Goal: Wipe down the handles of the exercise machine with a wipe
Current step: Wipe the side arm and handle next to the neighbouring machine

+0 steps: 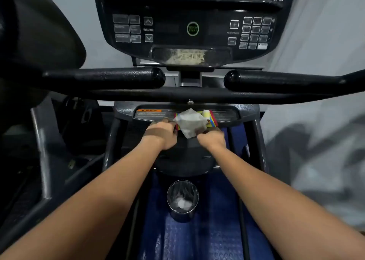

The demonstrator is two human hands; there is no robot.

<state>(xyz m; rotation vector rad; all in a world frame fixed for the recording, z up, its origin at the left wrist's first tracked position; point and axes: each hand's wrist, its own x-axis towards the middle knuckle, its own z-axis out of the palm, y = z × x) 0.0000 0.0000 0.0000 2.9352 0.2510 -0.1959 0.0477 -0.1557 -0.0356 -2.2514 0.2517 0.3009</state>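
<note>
A white wipe [190,122] sticks up from a colourful wipe pack [212,119] that lies on the machine's lower shelf [156,114]. My right hand [212,136] pinches the wipe's lower right part. My left hand [164,133] holds the left end of the pack, fingers curled on it. Two black handles, the left handle [106,78] and the right handle [286,82], run across the view above my hands, with a black crossbar [189,95] just below them. Neither hand touches a handle.
The console [192,28] with buttons rises behind the handles. A small lined metal bin [182,198] with a crumpled white wipe inside stands on the blue floor mat [197,240] below my arms. Dark machine parts stand at the left, a grey wall at the right.
</note>
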